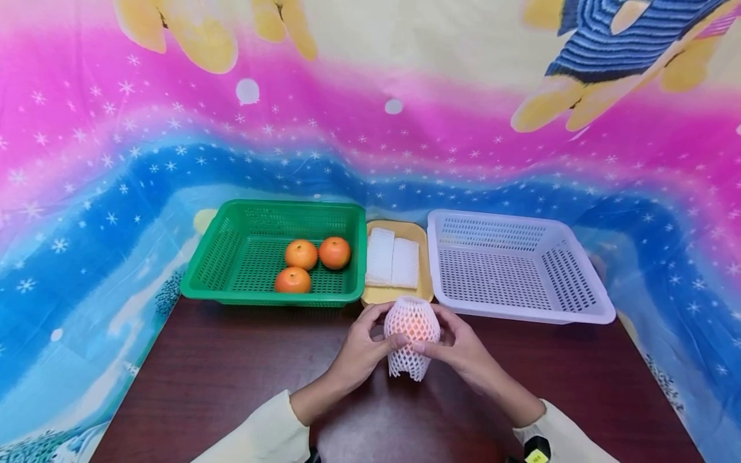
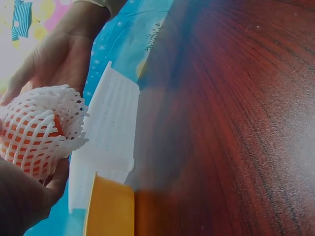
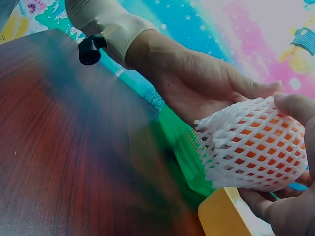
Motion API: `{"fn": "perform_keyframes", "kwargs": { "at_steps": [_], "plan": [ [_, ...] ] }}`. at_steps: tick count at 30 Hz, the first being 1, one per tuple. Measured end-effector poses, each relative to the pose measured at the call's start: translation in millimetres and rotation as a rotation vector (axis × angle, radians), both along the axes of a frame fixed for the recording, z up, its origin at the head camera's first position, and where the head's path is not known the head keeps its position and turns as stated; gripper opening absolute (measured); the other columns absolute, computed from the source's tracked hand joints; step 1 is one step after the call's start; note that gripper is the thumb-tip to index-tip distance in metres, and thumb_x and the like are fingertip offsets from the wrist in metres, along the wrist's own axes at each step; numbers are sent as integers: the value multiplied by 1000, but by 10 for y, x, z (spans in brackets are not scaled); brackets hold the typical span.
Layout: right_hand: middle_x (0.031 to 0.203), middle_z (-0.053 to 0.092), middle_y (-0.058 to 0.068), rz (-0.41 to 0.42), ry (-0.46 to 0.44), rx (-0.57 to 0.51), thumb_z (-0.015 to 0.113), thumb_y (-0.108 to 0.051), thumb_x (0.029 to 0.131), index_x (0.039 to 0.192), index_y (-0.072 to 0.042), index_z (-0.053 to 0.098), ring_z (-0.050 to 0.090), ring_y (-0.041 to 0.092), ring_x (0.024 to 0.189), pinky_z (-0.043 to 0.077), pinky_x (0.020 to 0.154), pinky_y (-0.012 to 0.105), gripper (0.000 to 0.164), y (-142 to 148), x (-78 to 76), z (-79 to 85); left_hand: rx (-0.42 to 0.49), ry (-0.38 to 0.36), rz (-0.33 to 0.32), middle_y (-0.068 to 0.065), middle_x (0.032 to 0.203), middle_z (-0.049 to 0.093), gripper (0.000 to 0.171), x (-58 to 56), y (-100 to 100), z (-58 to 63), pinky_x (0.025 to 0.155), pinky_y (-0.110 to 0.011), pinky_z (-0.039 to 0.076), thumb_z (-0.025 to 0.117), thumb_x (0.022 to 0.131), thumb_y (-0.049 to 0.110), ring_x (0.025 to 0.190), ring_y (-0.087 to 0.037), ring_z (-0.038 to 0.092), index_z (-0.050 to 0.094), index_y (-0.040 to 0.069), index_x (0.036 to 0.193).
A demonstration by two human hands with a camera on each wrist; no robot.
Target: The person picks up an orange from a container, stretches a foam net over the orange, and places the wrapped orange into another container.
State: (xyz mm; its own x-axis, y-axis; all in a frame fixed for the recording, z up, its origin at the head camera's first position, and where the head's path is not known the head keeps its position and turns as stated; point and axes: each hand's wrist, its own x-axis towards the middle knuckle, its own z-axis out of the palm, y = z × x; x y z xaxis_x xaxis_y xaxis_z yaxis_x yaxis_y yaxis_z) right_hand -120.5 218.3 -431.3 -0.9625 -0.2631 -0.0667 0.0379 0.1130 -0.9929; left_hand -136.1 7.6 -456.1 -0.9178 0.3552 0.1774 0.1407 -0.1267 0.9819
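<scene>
Head view: the person's left hand and right hand curve round opposite sides of a white foam net sleeve, gripping it with thumbs on its near face, fingers spread about as wide as the bundle. An orange fruit sits inside, the sleeve's loose end toward the near side. Both are over the dark table, near of a yellow tray bearing flat white nets. Far left, a green basket holds three oranges; far right stands a pale lilac basket.
</scene>
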Motion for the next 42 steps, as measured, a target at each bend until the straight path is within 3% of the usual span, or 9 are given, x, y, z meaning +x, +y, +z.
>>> {"fn": "perform_keyframes", "kwargs": {
  "at_steps": [5, 8, 12, 16, 21, 24, 27, 35, 42],
  "plan": [
    [133, 52, 28, -10, 28, 34, 79, -6, 85, 148, 6, 40, 66, 14, 106, 60, 86, 28, 74, 28, -16, 41, -14, 1, -44, -17, 136, 55, 72, -21, 12, 28, 96, -25, 56, 77, 90, 38, 116, -19, 60, 50, 4, 148],
    [135, 50, 30, -34, 53, 101, 80, -4, 83, 148, 5, 39, 64, 22, 113, 58, 89, 27, 78, 86, -66, 111, -21, -23, -50, -19, 141, 55, 67, -49, 34, 53, 100, -27, 54, 69, 99, 33, 121, -25, 62, 44, 4, 153],
    [139, 50, 29, -108, 114, 297, 82, -9, 81, 151, 1, 38, 61, 38, 119, 57, 94, 36, 83, 229, -229, 296, -138, 10, 3, -17, 143, 58, 53, -112, 95, 77, 104, -35, 52, 55, 107, 23, 127, -30, 61, 43, 2, 154],
    [139, 50, 24, -187, 232, 566, 87, -20, 76, 152, -4, 38, 58, 41, 121, 56, 96, 52, 91, 430, -535, 515, -439, 184, 27, -10, 140, 63, 47, -175, 205, 117, 108, -41, 50, 57, 105, 21, 129, -25, 60, 51, 5, 149],
    [135, 48, 24, -251, 400, 799, 90, -26, 71, 147, 0, 41, 51, 41, 119, 54, 94, 62, 94, 731, -1041, 659, -835, 558, 15, -7, 146, 59, 50, -278, 461, 190, 116, -36, 44, 62, 103, 26, 136, -22, 54, 52, 8, 149],
    [133, 45, 28, -229, 495, 936, 89, -25, 69, 142, 6, 42, 45, 43, 119, 53, 90, 64, 93, 929, -1351, 658, -997, 799, 43, -6, 146, 60, 49, -387, 655, 201, 118, -33, 42, 62, 103, 27, 137, -20, 55, 53, 7, 147],
    [132, 42, 30, -182, 538, 1077, 88, -24, 69, 140, 9, 42, 40, 45, 120, 50, 90, 65, 91, 1114, -1608, 620, -1085, 959, 75, -5, 144, 62, 45, -489, 837, 188, 118, -33, 42, 61, 104, 25, 138, -20, 55, 56, 8, 145],
    [142, 36, 32, -10, 403, 1279, 90, -19, 72, 142, 7, 39, 34, 50, 130, 43, 104, 69, 91, 1378, -1962, 462, -1246, 1086, 102, -1, 128, 71, 35, -542, 1120, 109, 104, -33, 52, 59, 101, 11, 122, -18, 65, 64, 11, 135],
    [146, 33, 34, 133, 324, 1330, 87, -11, 74, 147, 6, 35, 31, 54, 137, 44, 104, 68, 92, 1396, -2145, 371, -1340, 1174, 152, 6, 98, 75, 18, -564, 1230, 103, 93, -27, 53, 62, 96, 10, 100, -13, 67, 74, 17, 108]
  ]
}}
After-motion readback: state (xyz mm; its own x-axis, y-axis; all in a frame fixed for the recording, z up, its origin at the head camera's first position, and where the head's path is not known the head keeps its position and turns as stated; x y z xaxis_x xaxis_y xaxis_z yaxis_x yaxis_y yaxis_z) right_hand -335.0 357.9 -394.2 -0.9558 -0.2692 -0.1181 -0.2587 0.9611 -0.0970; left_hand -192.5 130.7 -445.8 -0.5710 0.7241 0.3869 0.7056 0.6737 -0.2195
